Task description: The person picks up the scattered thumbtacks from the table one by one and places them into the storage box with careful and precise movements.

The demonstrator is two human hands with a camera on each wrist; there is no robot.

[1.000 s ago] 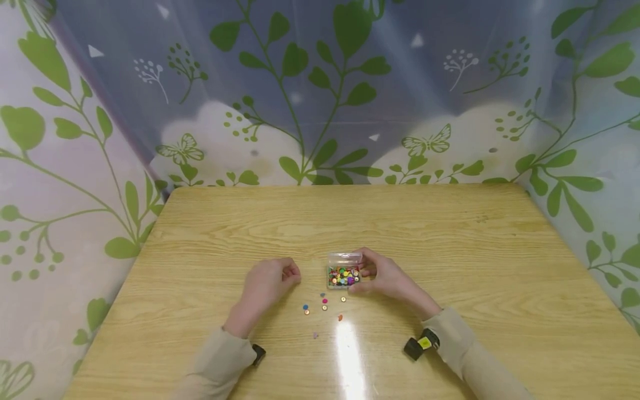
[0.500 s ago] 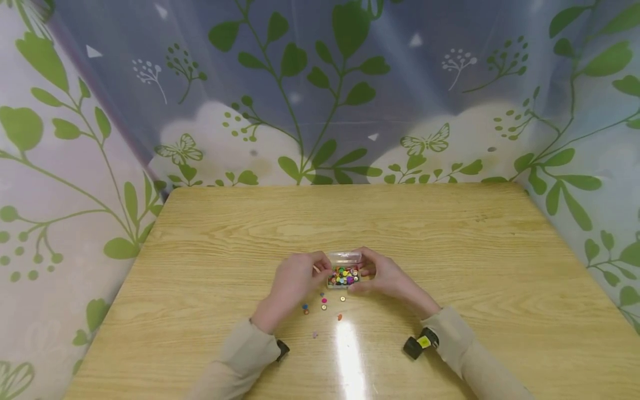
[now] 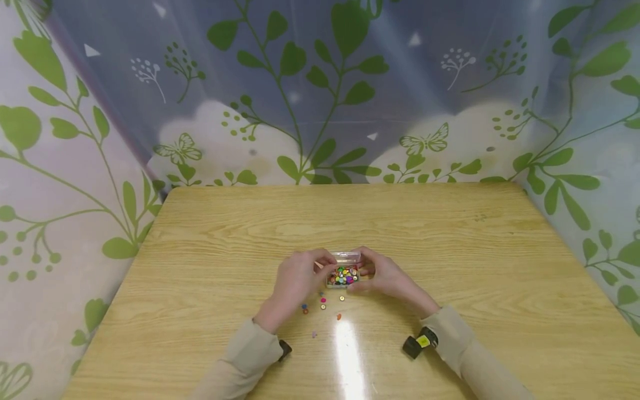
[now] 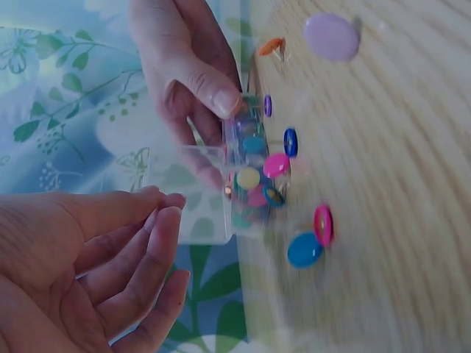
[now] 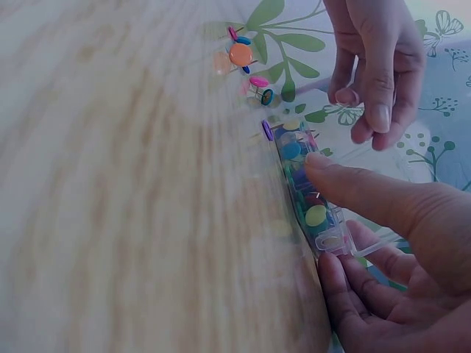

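Note:
A small clear plastic box of colourful thumbtacks (image 3: 343, 278) stands on the table with its hinged lid (image 3: 346, 257) raised at the back. My right hand (image 3: 382, 278) grips the box at its right end, thumb at the near side and fingers behind. Over the box's left end hovers my left hand (image 3: 300, 278), its fingers loosely bent. In the left wrist view its thumb and index fingertips (image 4: 171, 202) come close together beside the lid, and no tack shows between them. Loose thumbtacks, among them a pink one (image 3: 323, 300) and an orange one (image 3: 339, 316), lie in front of the box.
The wooden table (image 3: 425, 222) runs back to a patterned curtain (image 3: 320, 111). A lilac thumbtack (image 3: 314, 334) lies nearest the front. Each wrist wears a black camera, such as the right one (image 3: 413, 347).
My left hand has moved right, from the table beside the box to over its left end, where it shifted slightly in the last half second. The right hand stays on the box.

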